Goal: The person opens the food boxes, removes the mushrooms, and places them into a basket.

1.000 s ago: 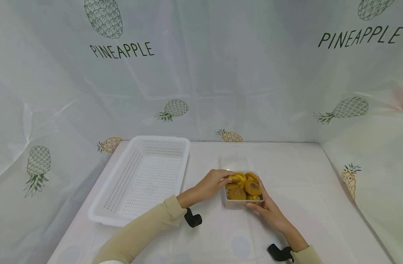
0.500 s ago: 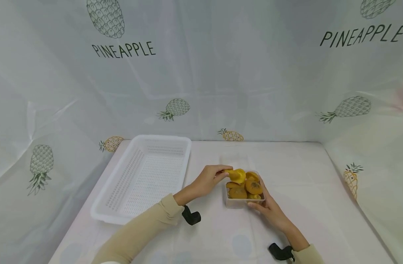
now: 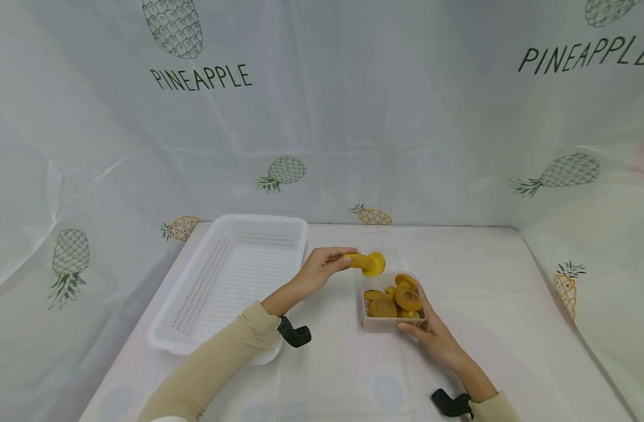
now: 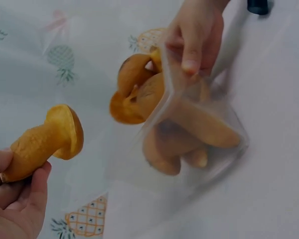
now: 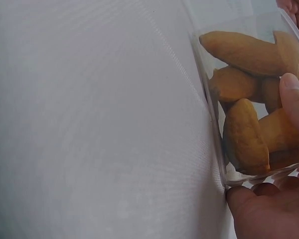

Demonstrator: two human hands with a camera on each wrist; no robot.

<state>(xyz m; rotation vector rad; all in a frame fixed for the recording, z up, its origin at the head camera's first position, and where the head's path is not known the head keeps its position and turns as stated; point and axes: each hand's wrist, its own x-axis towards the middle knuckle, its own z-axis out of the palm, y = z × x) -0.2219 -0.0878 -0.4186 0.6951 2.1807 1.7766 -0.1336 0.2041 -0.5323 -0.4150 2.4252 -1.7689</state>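
Note:
My left hand (image 3: 317, 271) pinches a yellow-brown mushroom (image 3: 373, 265) by its stem, raised above and left of a clear plastic box (image 3: 377, 326). In the left wrist view the mushroom (image 4: 65, 132) lies sideways, its cap pointing away from the fingers. The box holds several more mushrooms (image 3: 408, 299), some heaped up to its rim. My right hand (image 3: 439, 341) grips the box at its right side. In the right wrist view the thumb (image 5: 295, 102) lies against the clear wall, with mushrooms (image 5: 245, 137) showing through it.
A white perforated plastic basket (image 3: 166, 337) stands on the left of the table, partly behind my left forearm. The white tablecloth (image 3: 490, 316) stretches to the right. A pineapple-print sheet (image 3: 432, 117) hangs behind and around the table. Black wrist cameras (image 3: 294, 333) sit at both wrists.
My left hand has lifted the mushroom out of the box and moved up and left with it. The right hand keeps its grip on the box.

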